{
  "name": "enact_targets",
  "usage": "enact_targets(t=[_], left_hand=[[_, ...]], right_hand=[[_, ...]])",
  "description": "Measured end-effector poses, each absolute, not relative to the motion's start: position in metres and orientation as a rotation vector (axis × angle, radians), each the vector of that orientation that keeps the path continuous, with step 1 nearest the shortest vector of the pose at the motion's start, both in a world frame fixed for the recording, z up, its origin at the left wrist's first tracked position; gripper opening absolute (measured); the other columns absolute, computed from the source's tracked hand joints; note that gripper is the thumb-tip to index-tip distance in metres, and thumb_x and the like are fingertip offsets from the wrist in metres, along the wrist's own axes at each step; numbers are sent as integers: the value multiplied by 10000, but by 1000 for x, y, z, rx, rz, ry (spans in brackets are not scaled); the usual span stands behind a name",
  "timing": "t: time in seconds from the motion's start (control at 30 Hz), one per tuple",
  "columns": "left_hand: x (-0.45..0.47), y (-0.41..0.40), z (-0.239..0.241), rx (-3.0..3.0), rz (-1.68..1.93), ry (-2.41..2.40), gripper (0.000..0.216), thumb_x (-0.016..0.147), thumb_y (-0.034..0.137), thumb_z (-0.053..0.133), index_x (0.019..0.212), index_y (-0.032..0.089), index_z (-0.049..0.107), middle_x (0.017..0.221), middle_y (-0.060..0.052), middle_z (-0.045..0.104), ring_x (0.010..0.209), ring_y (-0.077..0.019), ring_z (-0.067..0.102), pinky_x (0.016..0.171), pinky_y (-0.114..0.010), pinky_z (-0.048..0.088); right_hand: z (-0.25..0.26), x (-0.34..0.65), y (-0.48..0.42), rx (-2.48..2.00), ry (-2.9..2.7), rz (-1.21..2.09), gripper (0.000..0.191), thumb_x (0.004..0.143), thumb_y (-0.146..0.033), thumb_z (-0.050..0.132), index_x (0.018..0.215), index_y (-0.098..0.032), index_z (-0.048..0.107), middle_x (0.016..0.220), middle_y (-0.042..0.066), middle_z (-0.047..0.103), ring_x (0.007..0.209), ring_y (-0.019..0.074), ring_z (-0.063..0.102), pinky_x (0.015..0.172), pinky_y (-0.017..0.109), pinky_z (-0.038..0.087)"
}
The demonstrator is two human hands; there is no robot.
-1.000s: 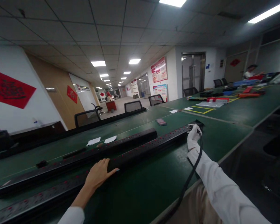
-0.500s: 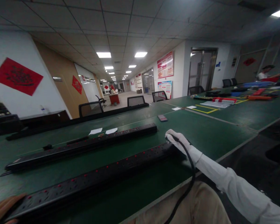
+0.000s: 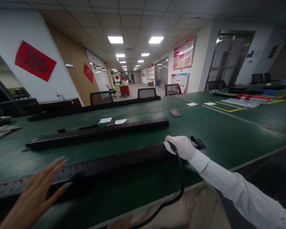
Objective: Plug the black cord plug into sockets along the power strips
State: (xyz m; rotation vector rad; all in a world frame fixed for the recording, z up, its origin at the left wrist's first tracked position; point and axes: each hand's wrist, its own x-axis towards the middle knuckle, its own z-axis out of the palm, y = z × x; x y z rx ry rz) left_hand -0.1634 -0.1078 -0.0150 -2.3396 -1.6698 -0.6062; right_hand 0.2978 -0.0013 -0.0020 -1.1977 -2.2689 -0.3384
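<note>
A long black power strip (image 3: 114,160) with red switches lies along the near edge of the green table (image 3: 224,136). My right hand (image 3: 181,147), in a white glove, is closed around the strip's right end where its black cable (image 3: 178,187) leaves and hangs off the table edge. My bare left hand (image 3: 35,197) hovers open and blurred, fingers spread, just over the strip's left part. A second black power strip (image 3: 97,132) lies parallel behind it, untouched.
Two white paper slips (image 3: 113,121) and a small dark object (image 3: 175,113) lie further back. Office chairs (image 3: 146,92) stand behind the table. To the right are yellow tape markings (image 3: 226,106) and red-and-white parts (image 3: 250,98). The table edge runs diagonally near my lap.
The view turned left and down. My left hand came off the strip and now hovers open near its left part. My right hand stayed closed on the strip's right end.
</note>
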Motion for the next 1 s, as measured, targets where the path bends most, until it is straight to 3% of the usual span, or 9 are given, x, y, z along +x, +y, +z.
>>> enact_targets(t=[0.07,0.17,0.37,0.47,0.67,1.0], left_hand=[[-110,-93,-15,-2240,-629,-1644,505,830,456,360,1301,406,187,1380,132,262,1221,-234,326,998,-509,292],[-6,-61,-19,-2299,-590,-1475,500,826,447,383,1257,196,361,1272,-69,447,1161,-225,408,981,-413,327],[112,-22,-23,-2356,-485,-1573,579,835,555,240,1091,108,505,943,-137,589,914,-254,543,799,-402,398],[111,-18,-24,-2370,-472,-1597,618,813,608,200,949,119,553,859,-124,580,859,-261,544,755,-392,401],[77,-20,-24,-2366,-433,-1577,607,816,603,186,938,130,547,838,-111,568,835,-259,533,740,-385,392],[17,-22,-17,-2291,-186,-1709,304,841,333,295,935,157,525,830,-78,574,809,-212,541,739,-340,388]], right_hand=[[-5,297,-2,-1207,-2253,-376,234,825,-325,387,743,-187,556,605,7,587,563,94,525,570,192,306],[-10,297,-3,-1225,-2212,-425,236,821,-315,386,759,-183,572,620,16,592,600,103,531,606,198,316],[-11,297,-2,-1261,-2229,-453,235,819,-303,382,769,-181,577,638,19,597,611,103,533,606,199,315],[-10,296,-2,-1288,-2221,-472,242,822,-310,378,757,-183,573,632,17,593,612,104,534,613,202,313],[-15,267,-1,-1299,-2197,-532,256,817,-326,369,704,-185,550,584,11,570,568,102,504,584,214,283],[-7,204,12,-1047,-2416,-406,285,802,-416,363,757,-192,533,573,0,573,523,96,494,512,211,224]])
